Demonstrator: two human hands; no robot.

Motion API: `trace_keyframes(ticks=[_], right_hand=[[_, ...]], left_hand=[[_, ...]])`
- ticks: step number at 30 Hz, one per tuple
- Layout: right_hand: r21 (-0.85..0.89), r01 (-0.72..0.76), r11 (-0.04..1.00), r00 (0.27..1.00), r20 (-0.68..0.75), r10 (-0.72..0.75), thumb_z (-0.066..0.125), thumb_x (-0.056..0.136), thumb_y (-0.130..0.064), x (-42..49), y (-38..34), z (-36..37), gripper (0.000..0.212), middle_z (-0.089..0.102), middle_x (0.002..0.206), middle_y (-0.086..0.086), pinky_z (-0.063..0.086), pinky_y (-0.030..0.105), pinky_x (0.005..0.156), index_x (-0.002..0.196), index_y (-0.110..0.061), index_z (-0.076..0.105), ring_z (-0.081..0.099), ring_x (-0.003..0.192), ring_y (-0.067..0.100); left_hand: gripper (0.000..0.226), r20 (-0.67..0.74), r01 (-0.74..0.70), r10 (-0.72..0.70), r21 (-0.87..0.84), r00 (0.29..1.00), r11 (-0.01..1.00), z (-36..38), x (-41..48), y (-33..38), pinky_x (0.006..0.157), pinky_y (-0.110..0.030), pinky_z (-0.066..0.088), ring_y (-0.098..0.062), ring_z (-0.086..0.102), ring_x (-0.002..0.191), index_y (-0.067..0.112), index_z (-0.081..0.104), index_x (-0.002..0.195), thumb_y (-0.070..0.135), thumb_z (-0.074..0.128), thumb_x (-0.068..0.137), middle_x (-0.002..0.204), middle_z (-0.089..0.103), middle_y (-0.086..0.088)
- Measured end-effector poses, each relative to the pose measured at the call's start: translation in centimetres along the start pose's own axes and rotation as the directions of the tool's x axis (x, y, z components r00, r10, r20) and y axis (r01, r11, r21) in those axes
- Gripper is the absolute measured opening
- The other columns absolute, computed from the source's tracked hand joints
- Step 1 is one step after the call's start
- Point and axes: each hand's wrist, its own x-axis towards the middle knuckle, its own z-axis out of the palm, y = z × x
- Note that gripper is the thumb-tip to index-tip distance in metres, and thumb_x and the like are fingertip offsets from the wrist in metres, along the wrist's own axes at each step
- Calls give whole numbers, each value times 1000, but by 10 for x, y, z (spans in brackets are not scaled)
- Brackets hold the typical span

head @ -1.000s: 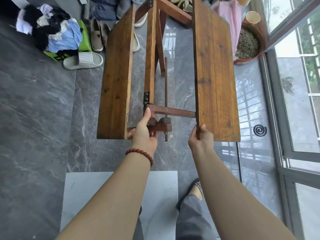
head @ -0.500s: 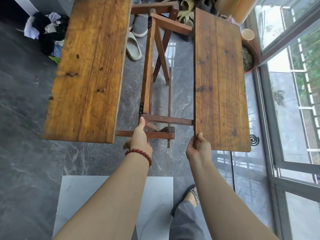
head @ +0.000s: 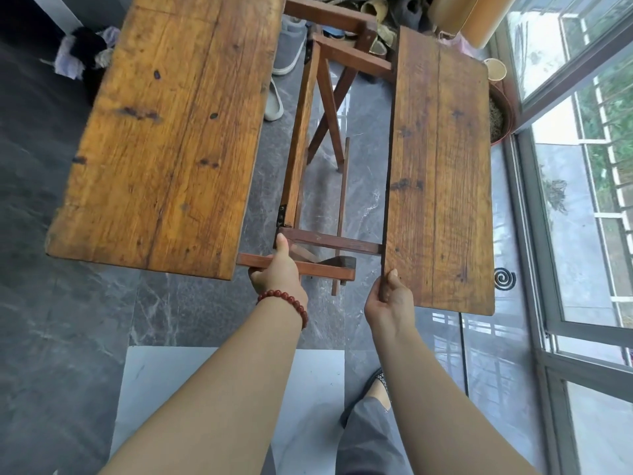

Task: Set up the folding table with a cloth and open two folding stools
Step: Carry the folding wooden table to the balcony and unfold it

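The right leaf (head: 442,173) of the folding table (head: 298,149), long axis running away, is gripped at its near inner corner by the right hand (head: 390,299); the support rail (head: 322,269) left of it is clasped by the left hand (head: 277,275).

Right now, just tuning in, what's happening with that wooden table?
A person is working on the folding table. The left hand grips a lower rail of the frame, thumb against the crossbar above. The right hand pinches the near inner corner of the right leaf. The two leaves stand apart, frame showing between them. No cloth on it yet.
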Motion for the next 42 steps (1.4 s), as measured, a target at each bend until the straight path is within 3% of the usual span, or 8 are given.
trace_keyframes(ticks=[3,8,14,20,26,32,38,42], right_hand=[[1,-11,1000,1000,-5,11,59,90,-4,-1,0,-2,7,66,93,5,51,23,92,97,-4,61,64,96,12],[-9,38,999,999,-8,-38,64,88,-5,0,-4,-3,57,65,104,7,54,25,86,139,-6,39,63,106,15],[-298,91,950,996,5,-94,80,73,-20,-12,-5,2,58,59,104,-2,49,13,75,122,-1,55,57,84,2],[-541,77,837,991,-48,-122,87,63,-31,-18,1,4,93,46,136,14,43,22,80,135,3,39,50,104,18],[-561,58,826,996,-19,-83,83,67,-33,-20,-4,5,80,49,136,12,46,25,78,131,0,46,51,102,18],[-659,65,750,996,-7,-92,85,63,-34,-16,-5,0,89,50,127,11,36,36,106,133,2,44,48,118,23],[-512,56,857,991,-74,-109,58,83,-60,-9,-3,-3,62,59,89,-2,37,19,60,120,-10,57,54,75,9],[-436,128,891,980,-82,-181,53,93,-44,-1,-3,-13,51,62,81,-1,40,15,48,125,-4,53,57,68,7]], left_hand=[[76,25,-12,12,7,1000,1000,-1,-2,-2,93,-40,52,-27,59,107,12,41,131,47,74,73,124,53,-7],[70,118,35,-31,-34,993,999,-3,-6,-5,75,-31,56,-24,60,103,11,43,129,44,74,75,119,55,-8],[67,62,11,-10,-22,998,1000,1,-16,-10,72,-29,55,-22,56,96,10,42,130,40,73,78,109,50,-3],[69,51,12,-11,-14,999,1000,2,-17,-9,77,-32,55,-23,55,100,12,40,133,40,72,79,107,46,-3],[70,32,-9,10,-12,999,1000,2,-19,-10,88,-37,55,-27,57,109,11,41,132,41,72,78,113,50,-3],[72,30,-7,6,11,1000,1000,2,-19,-11,92,-41,53,-30,58,111,13,40,133,45,72,77,127,51,-6],[71,47,-8,8,-17,999,1000,2,-19,-9,93,-41,52,-28,54,115,11,38,135,40,71,80,125,48,-5],[70,72,-7,9,-38,997,999,3,-18,-9,91,-40,53,-27,55,110,11,41,131,41,73,77,111,48,-1]])
